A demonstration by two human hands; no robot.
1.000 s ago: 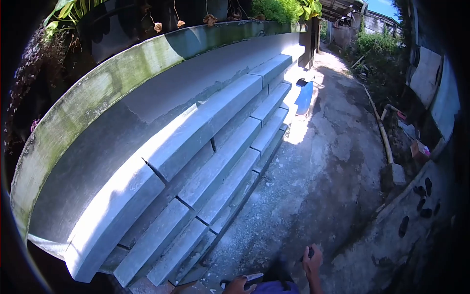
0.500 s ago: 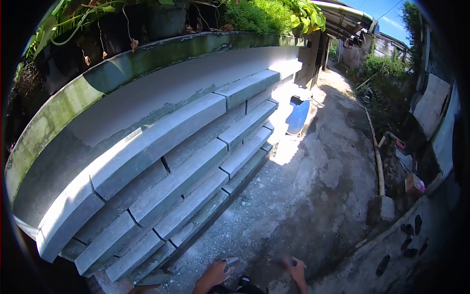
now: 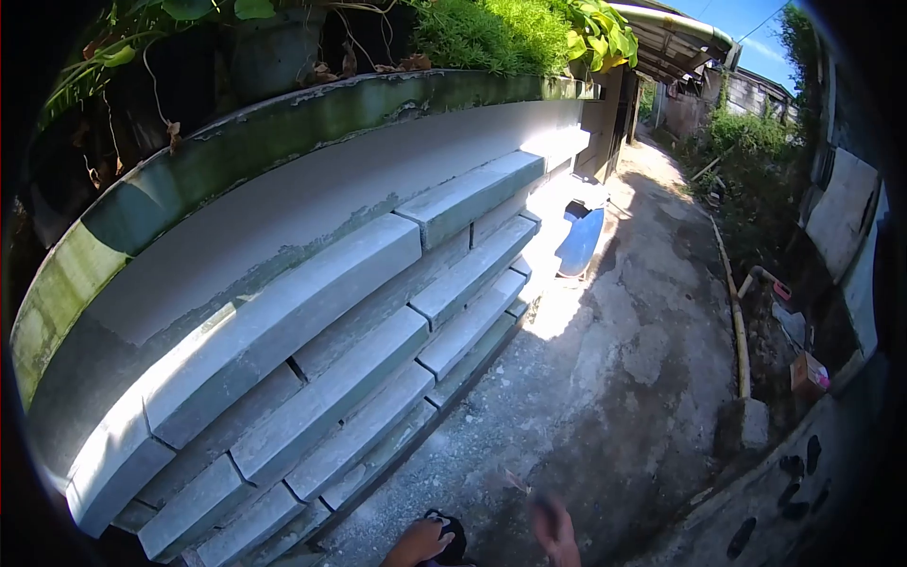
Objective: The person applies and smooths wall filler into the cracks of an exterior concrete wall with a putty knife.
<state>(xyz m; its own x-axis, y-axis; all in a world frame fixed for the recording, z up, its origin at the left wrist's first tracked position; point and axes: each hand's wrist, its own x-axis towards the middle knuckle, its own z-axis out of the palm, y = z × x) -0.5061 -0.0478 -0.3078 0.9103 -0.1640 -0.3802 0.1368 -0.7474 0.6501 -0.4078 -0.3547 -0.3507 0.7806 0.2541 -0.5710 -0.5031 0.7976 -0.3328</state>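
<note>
My right hand (image 3: pixel 557 539) is low in the view, closed round a dark-handled tool (image 3: pixel 543 512). Its thin pale end (image 3: pixel 517 482) points up and left, too blurred for me to name the kind. Left of it, my left hand (image 3: pixel 419 544) is held low near the bottom edge with curled fingers. What it holds, if anything, I cannot make out. A dark shape (image 3: pixel 454 541), perhaps footwear or clothing, shows beside that hand. Neither hand touches the grey blocks (image 3: pixel 331 369) stacked in stepped rows along the wall at left.
Potted plants (image 3: pixel 274 52) line a mossy ledge (image 3: pixel 274 123) above the blocks. A blue barrel (image 3: pixel 581 241) stands beyond the rows. Concrete ground (image 3: pixel 614 378) runs down the alley. At right lie a long pole (image 3: pixel 735 331), a concrete block (image 3: pixel 753 422) and a small box (image 3: pixel 808 371).
The view has shifted slightly. My right hand and its tool have moved left and up in view; my left hand sits lower and to the right. The grey piece seen at my left hand no longer shows.
</note>
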